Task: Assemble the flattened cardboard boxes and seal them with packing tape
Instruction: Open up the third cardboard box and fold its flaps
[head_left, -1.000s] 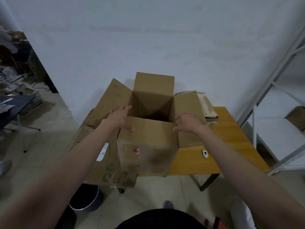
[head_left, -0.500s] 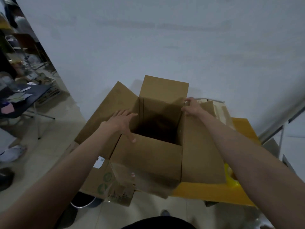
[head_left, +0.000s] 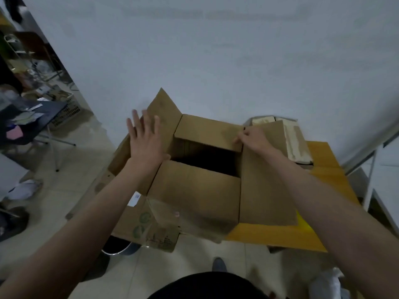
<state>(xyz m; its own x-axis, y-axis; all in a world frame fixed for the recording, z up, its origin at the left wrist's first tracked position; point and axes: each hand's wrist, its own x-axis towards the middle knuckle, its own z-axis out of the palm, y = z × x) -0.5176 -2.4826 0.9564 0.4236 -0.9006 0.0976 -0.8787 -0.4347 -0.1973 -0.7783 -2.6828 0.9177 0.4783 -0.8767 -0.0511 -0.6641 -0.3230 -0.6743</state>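
A person stands over an open cardboard box [head_left: 194, 190] resting on the near left corner of a yellow table [head_left: 323, 175]. The left hand [head_left: 144, 141], fingers straight and spread, lies flat against the box's left flap [head_left: 164, 113]. The right hand [head_left: 252, 138] pinches the corner of the far flap [head_left: 207, 132], folded partly over the opening.

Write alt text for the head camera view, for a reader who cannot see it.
A person's two hands fold the top flaps of an open cardboard box on a yellow table: the left hand lies flat with fingers spread on the left flap, and the right hand pinches the far flap, now folded inward.
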